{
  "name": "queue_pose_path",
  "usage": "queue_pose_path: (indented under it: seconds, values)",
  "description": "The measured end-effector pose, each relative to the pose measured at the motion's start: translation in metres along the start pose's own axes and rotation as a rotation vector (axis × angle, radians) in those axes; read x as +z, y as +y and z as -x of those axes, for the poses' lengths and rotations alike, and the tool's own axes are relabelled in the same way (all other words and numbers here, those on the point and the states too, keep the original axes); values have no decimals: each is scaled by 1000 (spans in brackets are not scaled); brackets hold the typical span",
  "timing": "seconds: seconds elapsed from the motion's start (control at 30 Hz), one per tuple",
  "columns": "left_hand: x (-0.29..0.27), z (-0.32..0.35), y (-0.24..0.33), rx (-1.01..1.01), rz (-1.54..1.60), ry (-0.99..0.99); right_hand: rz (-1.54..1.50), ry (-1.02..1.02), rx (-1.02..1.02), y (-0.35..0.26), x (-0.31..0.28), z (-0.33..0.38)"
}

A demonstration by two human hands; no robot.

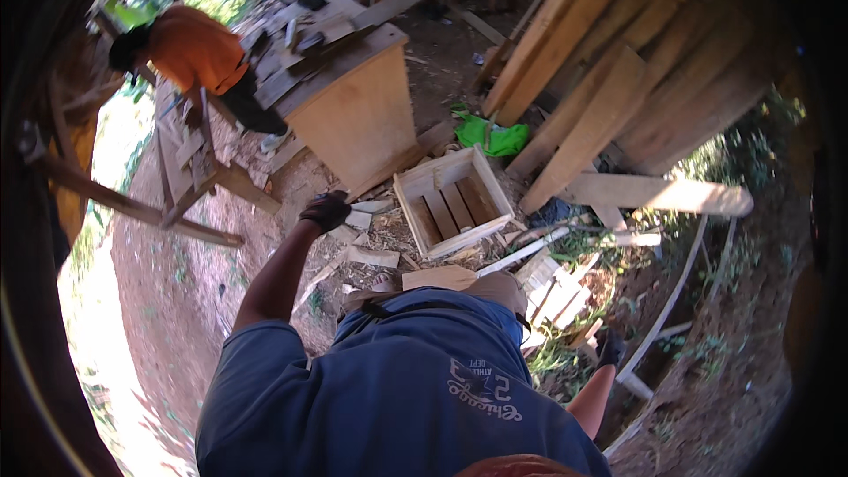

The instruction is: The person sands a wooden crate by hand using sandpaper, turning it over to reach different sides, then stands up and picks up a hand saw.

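My left hand [325,211], in a dark glove, is held out to the left, above the ground between a tall wooden cabinet and scattered offcuts. Its fingers are too dark and small to make out, and I see no object in it. Out at the lower right, my right hand [611,349], also dark-gloved, is near small wood pieces and grass; its fingers are indistinct. In front of me a pale, open-topped wooden box [408,203] with slats inside rests on the littered ground. Neither hand touches it.
Beyond the box stands the wooden cabinet [353,115], boards lying on top. Long planks [609,115] lean at the right, near a green bag [495,138]. A person in an orange shirt [196,49] bends over at the far left, by a timber frame [199,177].
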State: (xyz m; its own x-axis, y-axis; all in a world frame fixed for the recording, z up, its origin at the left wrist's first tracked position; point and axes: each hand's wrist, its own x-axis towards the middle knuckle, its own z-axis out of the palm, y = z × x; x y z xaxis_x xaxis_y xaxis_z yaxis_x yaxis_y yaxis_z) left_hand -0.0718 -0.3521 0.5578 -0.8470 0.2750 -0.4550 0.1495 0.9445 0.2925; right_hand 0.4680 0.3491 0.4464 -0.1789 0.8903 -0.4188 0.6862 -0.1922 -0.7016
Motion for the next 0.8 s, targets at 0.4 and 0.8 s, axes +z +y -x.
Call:
queue_pose_path:
  seconds: [0.4, 0.8]
  values:
    - [233, 441, -206, -858, 1711, 810, 615, -783, -1334, -410, 537, 129]
    - [428, 516, -315, -814, 458, 28, 1104, -829, -1643, -362, 603, 315]
